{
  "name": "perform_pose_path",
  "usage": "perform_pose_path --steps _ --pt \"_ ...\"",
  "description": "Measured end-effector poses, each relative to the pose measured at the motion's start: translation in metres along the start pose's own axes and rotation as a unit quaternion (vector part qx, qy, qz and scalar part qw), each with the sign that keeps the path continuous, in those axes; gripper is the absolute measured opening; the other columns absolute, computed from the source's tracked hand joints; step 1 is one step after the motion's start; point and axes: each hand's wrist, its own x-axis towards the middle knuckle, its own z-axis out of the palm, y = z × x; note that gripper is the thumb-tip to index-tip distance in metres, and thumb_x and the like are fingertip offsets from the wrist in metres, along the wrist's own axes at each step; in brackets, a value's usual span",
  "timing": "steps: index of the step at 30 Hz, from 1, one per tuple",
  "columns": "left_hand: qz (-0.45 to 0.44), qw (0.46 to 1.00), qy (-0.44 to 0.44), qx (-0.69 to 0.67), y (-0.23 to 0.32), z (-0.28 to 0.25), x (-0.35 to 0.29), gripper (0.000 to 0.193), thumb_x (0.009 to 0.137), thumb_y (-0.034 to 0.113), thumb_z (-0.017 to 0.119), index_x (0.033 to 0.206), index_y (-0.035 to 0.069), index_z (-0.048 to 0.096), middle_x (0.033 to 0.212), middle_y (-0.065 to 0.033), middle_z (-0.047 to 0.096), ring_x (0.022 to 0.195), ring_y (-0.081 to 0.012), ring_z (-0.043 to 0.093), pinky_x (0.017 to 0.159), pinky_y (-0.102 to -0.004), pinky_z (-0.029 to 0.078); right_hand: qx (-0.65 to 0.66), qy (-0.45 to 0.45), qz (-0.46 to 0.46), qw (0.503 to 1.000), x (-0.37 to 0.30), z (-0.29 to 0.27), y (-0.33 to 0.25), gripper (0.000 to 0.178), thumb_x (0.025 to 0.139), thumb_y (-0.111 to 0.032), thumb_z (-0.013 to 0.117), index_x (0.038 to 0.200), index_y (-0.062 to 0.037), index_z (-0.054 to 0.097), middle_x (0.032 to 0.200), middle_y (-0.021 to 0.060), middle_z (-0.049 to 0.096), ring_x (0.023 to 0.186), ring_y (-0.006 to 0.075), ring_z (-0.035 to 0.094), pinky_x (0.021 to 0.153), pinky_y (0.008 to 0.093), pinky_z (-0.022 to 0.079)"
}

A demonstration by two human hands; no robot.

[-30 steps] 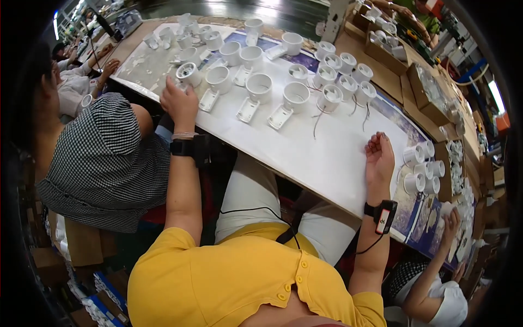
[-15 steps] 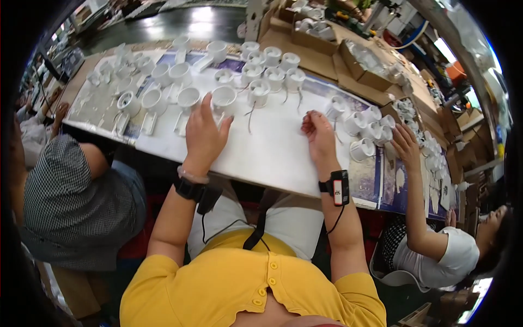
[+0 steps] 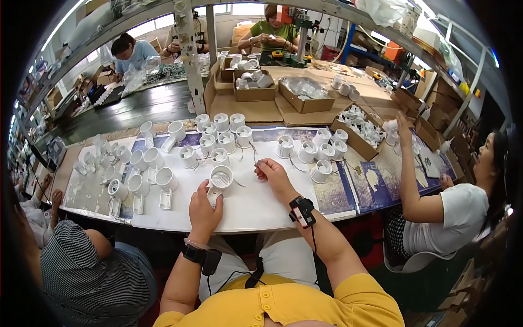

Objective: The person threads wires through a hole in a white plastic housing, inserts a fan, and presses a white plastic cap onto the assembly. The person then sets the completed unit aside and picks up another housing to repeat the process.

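The left hand point(image 3: 205, 210) grips the flat white base of a round, glossy white plastic lamp housing point(image 3: 220, 177) with ribbed inside, fingers clamped. Just right of the housing, the right hand point(image 3: 271, 171) rests, fingers curled together, pinching a thin wire point(image 3: 255, 157).

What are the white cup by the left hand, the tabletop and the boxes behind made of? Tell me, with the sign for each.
White cup: looks like moulded plastic or painted metal, matte white with a ribbed inside; cannot tell which. It rests by the left hand. Tabletop: smooth white sheet, probably laminate, faintly glossy. Boxes: brown cardboard, dull, with folded flaps.
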Motion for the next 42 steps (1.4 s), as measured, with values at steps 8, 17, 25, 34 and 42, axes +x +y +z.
perform_pose_path --steps 8,17,25,34,42 --pt "-0.007 1.0 0.004 0.015 -0.003 0.005 0.002 0.05 0.084 0.019 0.064 0.127 0.003 0.045 0.109 -0.0192 0.06 0.103 -0.033 0.058 0.086 -0.0409 0.046 -0.021 0.003 -0.01 1.0 0.002 -0.002 0.002 0.019 0.097 -0.022 0.051 0.098 -0.0064 0.061 0.084 -0.0004 0.061 0.076 0.0064 0.054 0.071 0.0214 0.044" --pt "0.038 0.999 0.013 0.001 0.001 0.0 0.003 0.037 0.085 0.023 0.066 0.115 0.002 0.054 0.097 -0.0144 0.064 0.088 -0.0258 0.062 0.077 -0.0355 0.048 -0.223 0.06 -0.085 0.969 -0.024 -0.031 0.001 0.02 0.094 -0.022 0.054 0.095 -0.0042 0.063 0.084 0.0012 0.064 0.077 0.0079 0.057 0.068 0.0241 0.046" --pt "-0.125 0.969 -0.087 -0.196 0.0 0.004 0.018 0.041 0.082 0.035 0.072 0.104 0.004 0.056 0.078 -0.0027 0.062 0.064 -0.0106 0.053 0.059 -0.0249 0.043 -0.496 0.041 -0.152 0.854 -0.037 -0.014 -0.01 0.017 0.088 -0.022 0.058 0.092 -0.0073 0.066 0.079 0.0078 0.067 0.074 0.0223 0.063 0.067 0.0331 0.048" --pt "-0.035 0.994 -0.035 -0.093 0.009 0.007 0.006 0.042 0.083 0.031 0.072 0.109 0.004 0.053 0.074 0.0001 0.056 0.062 -0.0088 0.049 0.058 -0.0236 0.041 -0.491 0.043 -0.167 0.854 -0.037 -0.011 -0.01 0.015 0.086 -0.022 0.059 0.088 -0.009 0.067 0.078 0.0083 0.066 0.077 0.0266 0.062 0.067 0.0371 0.049" --pt "-0.022 0.998 -0.035 -0.054 0.008 0.005 0.003 0.046 0.079 0.031 0.075 0.11 0.004 0.052 0.069 -0.0001 0.054 0.058 -0.0114 0.047 0.054 -0.0265 0.039 -0.5 0.045 -0.182 0.845 -0.039 -0.008 -0.012 0.014 0.085 -0.022 0.06 0.087 -0.0094 0.067 0.078 0.0082 0.067 0.077 0.0267 0.062 0.067 0.0377 0.049"
